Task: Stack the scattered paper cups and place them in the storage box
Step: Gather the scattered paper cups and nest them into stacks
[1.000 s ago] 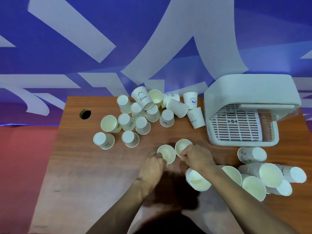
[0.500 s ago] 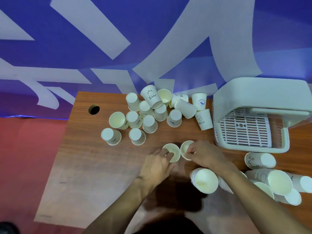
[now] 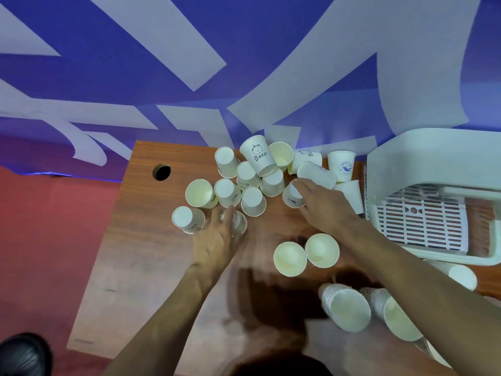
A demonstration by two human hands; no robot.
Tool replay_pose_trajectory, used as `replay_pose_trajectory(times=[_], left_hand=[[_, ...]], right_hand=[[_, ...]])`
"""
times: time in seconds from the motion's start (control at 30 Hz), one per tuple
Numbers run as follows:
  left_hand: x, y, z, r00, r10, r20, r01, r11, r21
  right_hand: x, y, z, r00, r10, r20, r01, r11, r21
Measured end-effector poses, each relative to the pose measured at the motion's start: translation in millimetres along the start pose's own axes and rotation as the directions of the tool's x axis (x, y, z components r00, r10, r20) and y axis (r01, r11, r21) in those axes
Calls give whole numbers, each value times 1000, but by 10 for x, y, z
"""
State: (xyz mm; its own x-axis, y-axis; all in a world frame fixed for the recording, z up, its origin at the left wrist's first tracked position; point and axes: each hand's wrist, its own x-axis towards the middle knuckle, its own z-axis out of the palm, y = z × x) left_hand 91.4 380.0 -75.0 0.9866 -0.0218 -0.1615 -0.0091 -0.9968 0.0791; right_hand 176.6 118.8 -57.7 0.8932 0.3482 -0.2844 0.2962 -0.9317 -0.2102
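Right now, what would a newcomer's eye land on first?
Both hands reach into the jumble of paper cups at the far middle of the table: the left hand is blurred at one cup, and the right hand grips an upside-down cup. The white storage box stands open at right.

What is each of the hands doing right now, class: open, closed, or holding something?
Left hand: cannot be told; its blurred fingers overlap a blurred cup.
Right hand: holding an upside-down cup between fingers and thumb.
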Motion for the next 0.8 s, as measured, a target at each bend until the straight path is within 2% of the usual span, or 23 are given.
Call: replay_pose_trajectory(times=[0.17, 0.3, 0.43, 0.53, 0.6, 0.67, 0.73, 0.8], left_hand=[[7, 58, 70, 1000, 10, -20, -13, 987, -159], [-127, 107, 103, 999, 35, -28, -37, 994, -99], [-265, 110, 178, 996, 83, -43, -88, 986, -139], [-251, 115, 187, 995, 39, -97, -58, 976, -209], [-196, 81, 236, 997, -61, -44, 50, 974, -222], [-132, 62, 302, 988, -136, 66, 149, 957, -250], [-103, 83, 338, 975, -152, 159, 196, 930, -312], [-93, 115, 341, 972, -151, 180, 205, 919, -336]], right_hand=[[9, 58, 60, 999, 23, 22, -25, 994, 110], [21, 53, 56, 991, 93, 95, -111, 972, 205], [-131, 29, 110, 995, 92, 41, -100, 960, 261], [-241, 58, 134, 994, 100, 43, -105, 981, 165], [-274, 91, 151, 994, 108, 16, -109, 991, 78], [-269, 124, 183, 996, 89, -25, -88, 994, 60], [-245, 140, 213, 997, 71, -31, -67, 992, 109], [-219, 128, 213, 996, 83, -28, -75, 973, 217]])
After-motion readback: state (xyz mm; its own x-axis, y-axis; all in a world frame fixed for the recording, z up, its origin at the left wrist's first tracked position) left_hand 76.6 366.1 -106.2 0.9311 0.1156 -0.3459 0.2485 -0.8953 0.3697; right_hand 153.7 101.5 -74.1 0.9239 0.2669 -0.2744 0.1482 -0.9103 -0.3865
